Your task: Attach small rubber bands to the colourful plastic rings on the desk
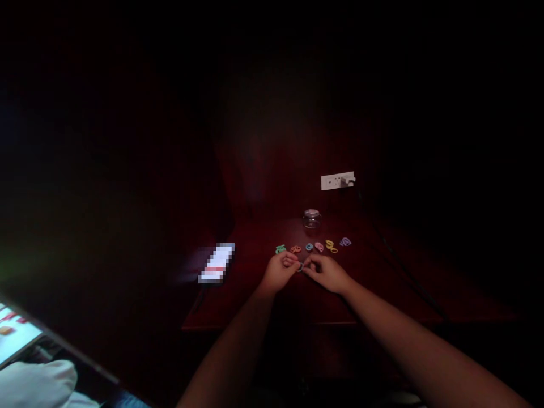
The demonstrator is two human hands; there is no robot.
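Observation:
My left hand (280, 271) and my right hand (326, 273) meet over the dark red table, fingers closed in a pinch. Between their fingertips is a small bluish hair tie (301, 267), partly covered by the fingers. Just beyond them, small loops that look like hair ties lie in a row sorted by colour: green hair ties (280, 249), orange hair ties (296, 249), blue hair ties (309, 247), pink hair ties (319, 247), yellow hair ties (330, 245) and purple hair ties (345, 242).
Behind the row stands a clear lidded jar (312, 219). A lit phone (217, 263) lies at the table's left. On the back wall is a white socket panel (331, 182) with a plug in it; a dark cable (399, 262) runs down the right. The surroundings are very dark.

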